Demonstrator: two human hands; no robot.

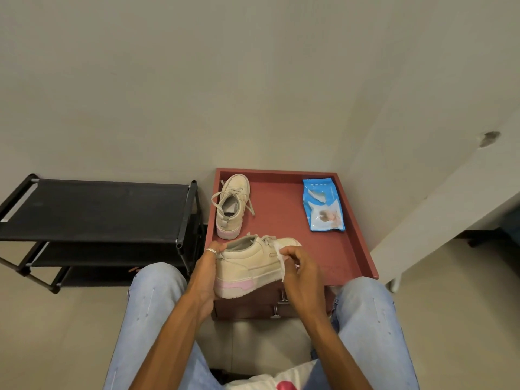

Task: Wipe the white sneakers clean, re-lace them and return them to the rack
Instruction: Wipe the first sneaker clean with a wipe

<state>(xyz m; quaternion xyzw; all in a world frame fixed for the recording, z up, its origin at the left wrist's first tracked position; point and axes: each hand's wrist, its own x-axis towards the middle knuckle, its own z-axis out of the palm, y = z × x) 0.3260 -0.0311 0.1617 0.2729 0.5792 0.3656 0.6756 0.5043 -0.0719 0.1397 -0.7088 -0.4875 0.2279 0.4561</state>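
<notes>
Two hands meet on one white sneaker (247,266), and we begin with them. Our left hand (209,267) grips the heel end: the thumb, next to a finger wearing a silver ring (211,251), hooks over the grey collar, while the palm cups the back of the shoe. Our right hand (301,270) pinches a crumpled white wipe (281,258) between thumb and curled fingers and holds it against the shoe's side, just below the laces. The sneaker is held heel to the left and toe to the right, with its side turned up toward us and a pink patch showing on the sole under the heel. It sits at the near edge of a red stand (357,220) with a raised rim around its top.

Farther back on that top, at the left corner, the second sneaker (232,206) stands upright with its toe pointing at the wall (253,80). Its laces are loose and trail out on both sides. A blue pack of wipes (323,205) lies flat near the right rim, well apart from both shoes. Two metal knobs (282,299) show on the stand's front, below our hands.

Just beside the stand on the left is a black shoe rack (95,209) with three shelves. Our knees in pale blue jeans (157,305) frame the stand from either side, above a beige floor (56,333).
</notes>
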